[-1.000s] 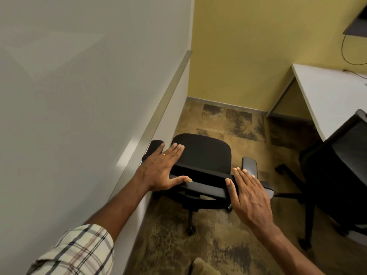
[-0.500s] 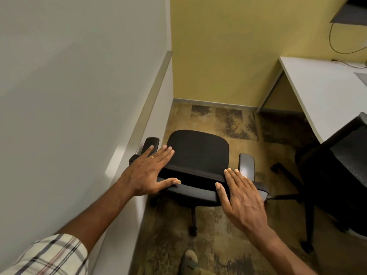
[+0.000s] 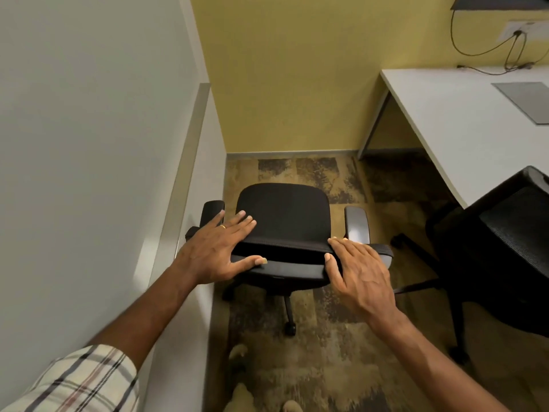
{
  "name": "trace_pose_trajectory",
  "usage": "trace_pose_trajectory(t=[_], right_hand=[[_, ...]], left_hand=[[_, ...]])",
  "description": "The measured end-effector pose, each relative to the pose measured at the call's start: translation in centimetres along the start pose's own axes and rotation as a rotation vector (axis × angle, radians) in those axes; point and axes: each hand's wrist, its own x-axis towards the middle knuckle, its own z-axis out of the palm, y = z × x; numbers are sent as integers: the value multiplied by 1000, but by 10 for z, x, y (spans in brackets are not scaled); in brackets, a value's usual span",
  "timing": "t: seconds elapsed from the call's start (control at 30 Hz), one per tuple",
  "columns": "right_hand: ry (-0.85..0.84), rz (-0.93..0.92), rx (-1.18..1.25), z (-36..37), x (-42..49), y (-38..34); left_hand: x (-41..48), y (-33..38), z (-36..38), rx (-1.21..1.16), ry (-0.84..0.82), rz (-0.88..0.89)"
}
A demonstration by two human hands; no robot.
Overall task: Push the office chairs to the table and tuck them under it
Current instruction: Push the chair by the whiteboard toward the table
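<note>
Both hands have settled on the chair's backrest: left hand and right hand, each grip flat and open. The chair sits near the wall, well apart from the bench, so pushing comes next.

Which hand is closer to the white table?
Right. The right hand rests on the chair back on the side facing the white table. The left hand lies at the chair's far side, beside the wall.
</note>
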Motion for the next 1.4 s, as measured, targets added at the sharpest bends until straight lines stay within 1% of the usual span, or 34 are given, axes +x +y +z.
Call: trace_pose_trajectory(t=[0.03,0.07,0.13,0.2,0.27,0.3,0.33,0.37,0.43,0.47,0.57,0.63,0.7,0.77,0.83,0.87,0.93,0.97,1.03,1.07,1.13,1.17,1.27,1.3,1.4], right_hand=[[15,34,9,3,12,1],[47,27,-1,1,12,-1],[31,92,-9,18,33,-5],[29,123,-14,24,45,-15],[7,144,-11,34,57,-24],[14,179,-12,38,71,-28],[26,214,-2,39,86,-31],[41,203,-6,37,88,-31],[75,267,7,36,119,-33],[94,261,5,33,123,-35],[113,346,-3,39,171,-29],[134,356,-31,39,185,-24],[156,410,-24,43,219,-10],[152,398,-43,42,226,-14],[146,471,-19,49,251,2],[156,472,-34,49,247,0],[158,523,-52,48,271,26],[160,511,-55,46,269,31],[153,556,-55,46,305,55],[130,546,-67,46,304,53],[142,602,-21,43,348,74],[159,583,-40,42,350,72],[198,667,-45,32,408,112],[187,705,-40,29,431,127],[182,756,-59,26,460,145]], left_hand=[[18,-12,-1,7,8,26],[23,-14,-6,37,30,54],[55,-41,0,27,34,95],[67,-57,6,68,171,131],[78,-72,10,120,248,186],[95,-86,11,107,232,205],[112,-98,8,60,166,214],[115,-99,6,25,105,203],[155,-122,-1,-40,-22,219],[159,-125,-5,-27,-36,236],[231,-151,-14,-8,-89,313],[256,-152,-15,-8,-82,360],[299,-165,-13,-20,-99,377],[307,-168,-16,2,-83,414],[353,-174,-8,-2,-135,451],[352,-170,-5,18,-145,467],[400,-163,6,-17,-159,489],[400,-156,9,-10,-145,501],[451,-158,14,-34,-163,505],[449,-157,15,-29,-160,519],[513,-165,9,-29,-178,563],[517,-166,6,-25,-156,582],[617,-157,0,5,-166,661],[653,-152,1,4,-200,684],[707,-148,4,7,-198,755]])
